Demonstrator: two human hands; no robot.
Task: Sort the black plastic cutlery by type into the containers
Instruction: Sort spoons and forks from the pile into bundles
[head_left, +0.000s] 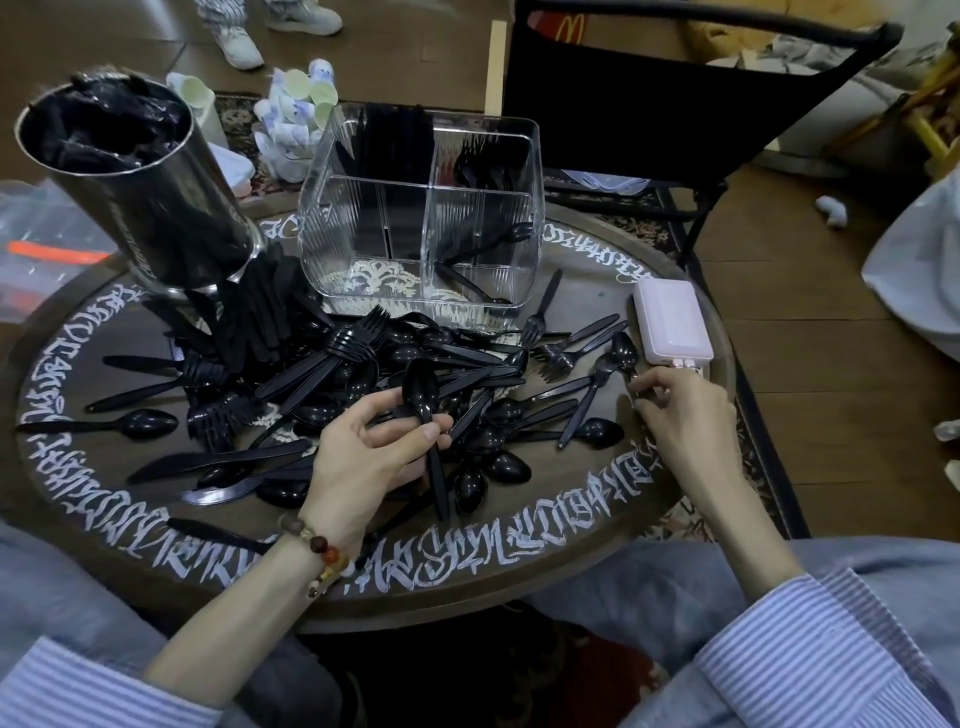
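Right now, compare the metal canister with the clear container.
The metal canister is round, opaque and shiny; the clear container is boxy, transparent and split into compartments. The canister looks crammed with black items; the container holds only a few pieces. Both stand on the round table.

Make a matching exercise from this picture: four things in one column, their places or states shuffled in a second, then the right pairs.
Things
1. spoon
2. pink power bank
3. metal canister
4. clear divided container

Places or states
A. at the table's right edge, beside the right hand
B. behind the cutlery pile, a few black pieces inside
C. pinched in the left hand
D. back left of the table, tilted, dark contents

Pairs: 1-C, 2-A, 3-D, 4-B
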